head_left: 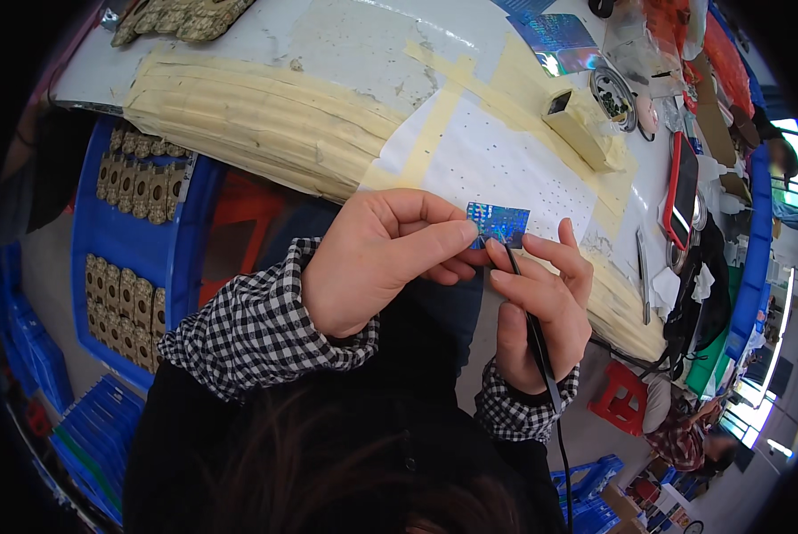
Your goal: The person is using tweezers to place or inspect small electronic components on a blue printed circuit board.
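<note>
My left hand (pixel 390 254) pinches a small shiny blue holographic sheet (pixel 507 216) between thumb and fingers, near the front edge of the table. My right hand (pixel 546 298) is closed around slim black tweezers (pixel 536 343), with their tip at the sheet's lower edge. A right fingertip lies close to the sheet's right corner; whether it touches cannot be made out. Beyond both hands a white paper (pixel 488 160) dotted with tiny dark specks is taped to the table. A thin dark cord (pixel 564 454) hangs below the tweezers.
Yellowish tape (pixel 256 120) covers the table edge. A blue tray (pixel 141 236) at left holds several camouflage-patterned pieces (pixel 136 189). At right are a cream block (pixel 586 133), a round dish (pixel 612 96), a red-edged phone (pixel 680 191) and metal tweezers (pixel 644 276). A red stool (pixel 619 398) stands below.
</note>
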A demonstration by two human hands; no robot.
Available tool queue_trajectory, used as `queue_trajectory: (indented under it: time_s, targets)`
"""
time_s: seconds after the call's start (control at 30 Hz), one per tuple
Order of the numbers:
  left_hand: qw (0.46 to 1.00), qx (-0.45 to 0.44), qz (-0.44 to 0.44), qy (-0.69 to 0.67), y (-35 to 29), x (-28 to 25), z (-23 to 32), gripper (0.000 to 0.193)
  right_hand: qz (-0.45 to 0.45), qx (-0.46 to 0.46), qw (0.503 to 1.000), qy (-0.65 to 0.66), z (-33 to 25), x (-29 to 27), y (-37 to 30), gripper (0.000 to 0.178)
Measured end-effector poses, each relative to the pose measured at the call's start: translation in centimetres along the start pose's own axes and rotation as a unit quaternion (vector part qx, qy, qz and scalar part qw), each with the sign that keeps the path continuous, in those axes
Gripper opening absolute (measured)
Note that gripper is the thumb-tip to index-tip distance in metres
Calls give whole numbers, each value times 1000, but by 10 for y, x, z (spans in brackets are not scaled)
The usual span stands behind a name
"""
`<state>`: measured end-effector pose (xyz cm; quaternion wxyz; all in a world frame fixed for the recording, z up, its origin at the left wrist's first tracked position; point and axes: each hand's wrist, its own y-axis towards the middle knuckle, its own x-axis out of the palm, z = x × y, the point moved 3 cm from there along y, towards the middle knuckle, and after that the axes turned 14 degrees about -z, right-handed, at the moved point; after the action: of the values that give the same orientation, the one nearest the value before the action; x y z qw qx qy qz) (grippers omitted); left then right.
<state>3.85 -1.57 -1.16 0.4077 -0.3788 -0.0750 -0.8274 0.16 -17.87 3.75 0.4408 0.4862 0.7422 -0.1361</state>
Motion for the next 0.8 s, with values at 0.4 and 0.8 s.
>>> queue_trajectory:
  time_s: [0.4, 0.8]
  targets:
    - [1000, 0, 3, 1, 0, 0, -1, 18, 4, -12, 1000, 3, 3, 3, -2, 21]
    - [1000, 7, 16, -11, 0, 1, -1, 15, 28, -24, 977, -211, -7, 10, -6, 31]
